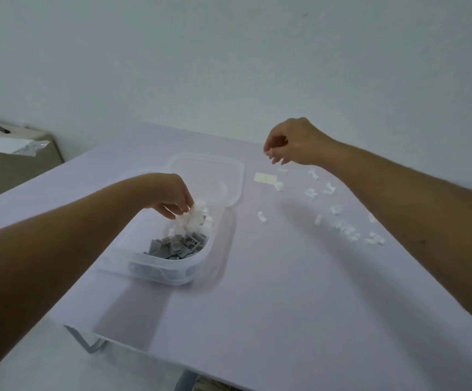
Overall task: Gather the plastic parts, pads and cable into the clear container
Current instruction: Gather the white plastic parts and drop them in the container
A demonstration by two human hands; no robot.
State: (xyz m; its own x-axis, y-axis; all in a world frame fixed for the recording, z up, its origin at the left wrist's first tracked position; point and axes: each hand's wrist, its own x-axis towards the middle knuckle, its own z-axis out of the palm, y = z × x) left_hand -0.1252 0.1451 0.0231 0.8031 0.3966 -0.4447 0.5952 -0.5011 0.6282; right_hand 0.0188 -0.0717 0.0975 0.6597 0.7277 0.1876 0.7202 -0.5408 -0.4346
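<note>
Container: clear container [173,270] sits on the tabletop [285,306] ahead and left of centre, its long axis running away from the person; grey pads [177,245] fill the near end, white plastic parts [194,220] are heaped at the far end.
Lid: clear lid [218,170] lies flat just beyond the container, touching or overlapping its far end.
Left hand: left hand [170,197] hangs over the far end of the container, fingers pointing down and loosely spread among the white parts; whether it grips any or is letting them fall, I cannot tell.
Right hand: right hand [294,143] hovers above the tabletop to the right of the lid, fingers curled in with small white bits at the tips, apparently pinched.
Loose parts: scattered white parts [342,221] lie right of the container, nearer than and right of the right hand; a pale flat piece [264,177] rests just below it.
Cable: none visible.
Key relation: the container lies left of and nearer than the right hand, so its load probably travels leftward; the remaining scatter is nearer the right hand than the left.
</note>
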